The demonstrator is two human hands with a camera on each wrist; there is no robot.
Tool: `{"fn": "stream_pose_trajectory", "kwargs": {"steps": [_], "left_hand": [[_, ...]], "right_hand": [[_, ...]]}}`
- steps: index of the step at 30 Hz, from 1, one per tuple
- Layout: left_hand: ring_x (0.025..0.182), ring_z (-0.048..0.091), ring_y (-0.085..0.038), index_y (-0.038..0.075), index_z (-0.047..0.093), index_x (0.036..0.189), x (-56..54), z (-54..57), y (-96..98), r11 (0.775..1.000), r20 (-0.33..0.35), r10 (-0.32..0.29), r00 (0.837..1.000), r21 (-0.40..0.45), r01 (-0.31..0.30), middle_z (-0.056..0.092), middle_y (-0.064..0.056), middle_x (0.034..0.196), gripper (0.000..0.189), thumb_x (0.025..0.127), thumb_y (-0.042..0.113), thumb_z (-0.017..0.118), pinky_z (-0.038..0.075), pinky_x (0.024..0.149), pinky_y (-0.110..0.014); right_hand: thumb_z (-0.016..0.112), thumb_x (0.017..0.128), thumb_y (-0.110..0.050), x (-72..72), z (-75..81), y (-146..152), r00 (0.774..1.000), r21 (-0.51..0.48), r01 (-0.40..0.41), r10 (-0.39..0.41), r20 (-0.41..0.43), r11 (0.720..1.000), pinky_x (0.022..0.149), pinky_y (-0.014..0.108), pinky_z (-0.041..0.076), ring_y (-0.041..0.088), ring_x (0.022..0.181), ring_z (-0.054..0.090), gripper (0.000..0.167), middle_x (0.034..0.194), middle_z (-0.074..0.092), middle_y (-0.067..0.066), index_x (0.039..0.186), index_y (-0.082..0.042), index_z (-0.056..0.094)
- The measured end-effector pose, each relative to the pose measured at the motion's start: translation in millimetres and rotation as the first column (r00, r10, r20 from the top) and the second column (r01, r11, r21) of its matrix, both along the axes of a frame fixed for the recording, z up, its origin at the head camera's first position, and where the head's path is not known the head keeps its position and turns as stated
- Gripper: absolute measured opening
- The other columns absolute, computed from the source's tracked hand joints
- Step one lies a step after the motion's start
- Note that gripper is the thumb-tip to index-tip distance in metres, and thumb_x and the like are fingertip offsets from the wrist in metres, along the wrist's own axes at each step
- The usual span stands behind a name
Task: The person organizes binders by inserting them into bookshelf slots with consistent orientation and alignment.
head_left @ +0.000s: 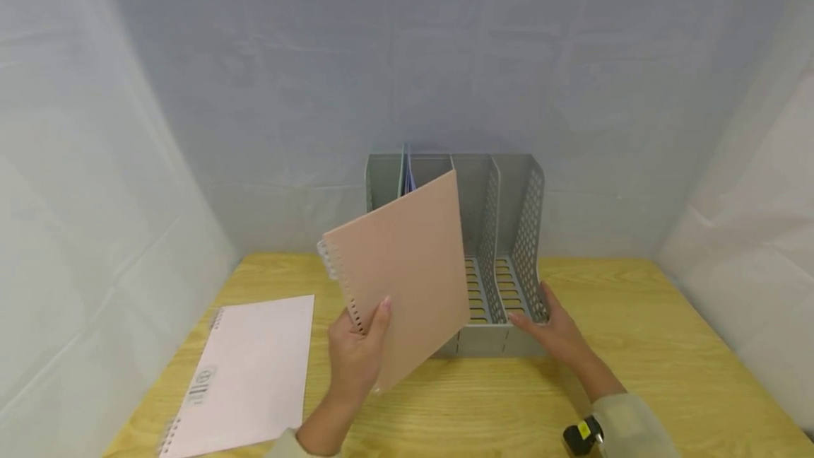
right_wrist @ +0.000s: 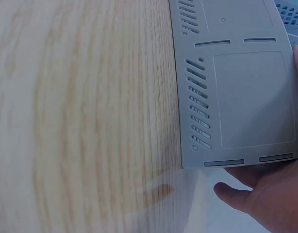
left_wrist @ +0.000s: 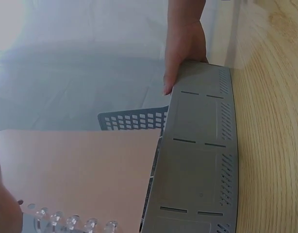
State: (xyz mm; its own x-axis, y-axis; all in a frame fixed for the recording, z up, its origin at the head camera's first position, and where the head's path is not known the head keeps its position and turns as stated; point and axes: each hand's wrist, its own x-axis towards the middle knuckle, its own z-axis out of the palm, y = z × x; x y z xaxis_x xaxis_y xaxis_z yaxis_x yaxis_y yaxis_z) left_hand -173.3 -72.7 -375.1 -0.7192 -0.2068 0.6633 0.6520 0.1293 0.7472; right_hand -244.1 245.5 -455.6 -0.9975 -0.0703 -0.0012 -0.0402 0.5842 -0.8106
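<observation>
My left hand [head_left: 355, 359] grips a pink spiral notebook [head_left: 410, 278] by its bound edge, thumb on the cover. The notebook is tilted in the air before the grey file organizer [head_left: 483, 342] and hides part of its left compartments. In the left wrist view the notebook [left_wrist: 76, 170] has clear binding rings along one edge. My right hand [head_left: 561, 338] grips the organizer's front right corner, its thumb over the front rim. The right wrist view shows that hand [right_wrist: 277, 199] at the end of the organizer's slotted front [right_wrist: 256, 97].
Thin blue and green items [head_left: 405, 174] stand upright in the organizer's left part. A pale pink spiral notebook [head_left: 254, 373] with a printed label lies on the wooden table [head_left: 439, 408] at left. White sheeting [head_left: 305, 90] encloses the back and sides.
</observation>
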Motion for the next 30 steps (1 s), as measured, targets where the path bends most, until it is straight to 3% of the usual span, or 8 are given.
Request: {"fn": "stream_pose_trajectory", "kwargs": {"steps": [4, 9, 14, 18, 22, 30], "left_hand": [[0.08, 0.072, -0.014, -0.007, 0.068, 0.104, -2.0, 0.5, 1.4, 1.0, -0.042, -0.005, 0.999, -0.009, 0.005, 0.072, -0.021, 0.092, 0.015, 0.089, -0.006, 0.064, 0.059, 0.062, -0.029], [0.079, 0.072, -0.017, -0.008, 0.067, 0.103, -4.8, 0.0, 5.1, 1.0, -0.047, 0.011, 0.999, -0.004, -0.011, 0.072, -0.022, 0.091, 0.015, 0.089, -0.006, 0.064, 0.059, 0.062, -0.03], [0.072, 0.072, -0.024, -0.009, 0.068, 0.098, -8.3, -0.7, 10.4, 0.995, -0.066, 0.095, 0.993, -0.025, -0.097, 0.072, -0.022, 0.086, 0.011, 0.088, -0.006, 0.065, 0.058, 0.057, -0.027], [0.066, 0.071, -0.028, -0.009, 0.068, 0.093, -11.7, -3.6, 14.2, 0.983, -0.093, 0.173, 0.98, -0.038, -0.178, 0.072, -0.02, 0.082, 0.008, 0.086, -0.006, 0.067, 0.056, 0.053, -0.024], [0.065, 0.071, -0.027, -0.009, 0.069, 0.092, -14.2, -6.2, 16.7, 0.974, -0.141, 0.213, 0.967, -0.047, -0.221, 0.072, -0.021, 0.08, 0.007, 0.084, -0.009, 0.067, 0.056, 0.053, -0.023], [0.074, 0.072, -0.026, -0.01, 0.068, 0.096, -18.2, -7.3, 19.8, 0.974, -0.2, 0.215, 0.956, -0.023, -0.224, 0.072, -0.023, 0.087, 0.013, 0.083, -0.012, 0.065, 0.057, 0.061, -0.022]], "right_hand": [[0.06, 0.091, -0.051, -0.1, 0.2, 0.0, 1.0, 0.008, 0.008, -0.008, -0.001, 1.0, 0.111, 0.063, 0.019, 0.051, 0.141, 0.015, 0.102, 0.157, 0.007, 0.03, 0.155, -0.004, -0.004], [0.06, 0.091, -0.052, -1.1, 0.1, 0.6, 1.0, 0.009, 0.008, -0.008, -0.001, 1.0, 0.11, 0.064, 0.019, 0.051, 0.141, 0.015, 0.102, 0.157, 0.007, 0.03, 0.155, -0.005, -0.004], [0.061, 0.091, -0.052, -2.2, -0.5, 0.4, 1.0, 0.005, 0.008, -0.008, -0.004, 1.0, 0.111, 0.064, 0.02, 0.051, 0.141, 0.015, 0.103, 0.157, 0.007, 0.03, 0.155, -0.005, -0.004], [0.061, 0.091, -0.052, -1.6, -0.3, -0.2, 1.0, 0.007, 0.009, -0.009, 0.003, 1.0, 0.111, 0.063, 0.019, 0.051, 0.141, 0.014, 0.103, 0.157, 0.006, 0.03, 0.155, -0.004, -0.004], [0.061, 0.091, -0.052, 0.0, 0.7, -1.2, 1.0, 0.011, 0.009, -0.009, 0.011, 1.0, 0.111, 0.063, 0.019, 0.05, 0.141, 0.014, 0.103, 0.157, 0.006, 0.03, 0.155, -0.004, -0.004], [0.06, 0.091, -0.053, 0.2, 1.7, -2.4, 1.0, 0.018, 0.012, -0.012, 0.017, 1.0, 0.111, 0.063, 0.019, 0.05, 0.141, 0.014, 0.103, 0.157, 0.006, 0.029, 0.155, -0.004, -0.005]]}}
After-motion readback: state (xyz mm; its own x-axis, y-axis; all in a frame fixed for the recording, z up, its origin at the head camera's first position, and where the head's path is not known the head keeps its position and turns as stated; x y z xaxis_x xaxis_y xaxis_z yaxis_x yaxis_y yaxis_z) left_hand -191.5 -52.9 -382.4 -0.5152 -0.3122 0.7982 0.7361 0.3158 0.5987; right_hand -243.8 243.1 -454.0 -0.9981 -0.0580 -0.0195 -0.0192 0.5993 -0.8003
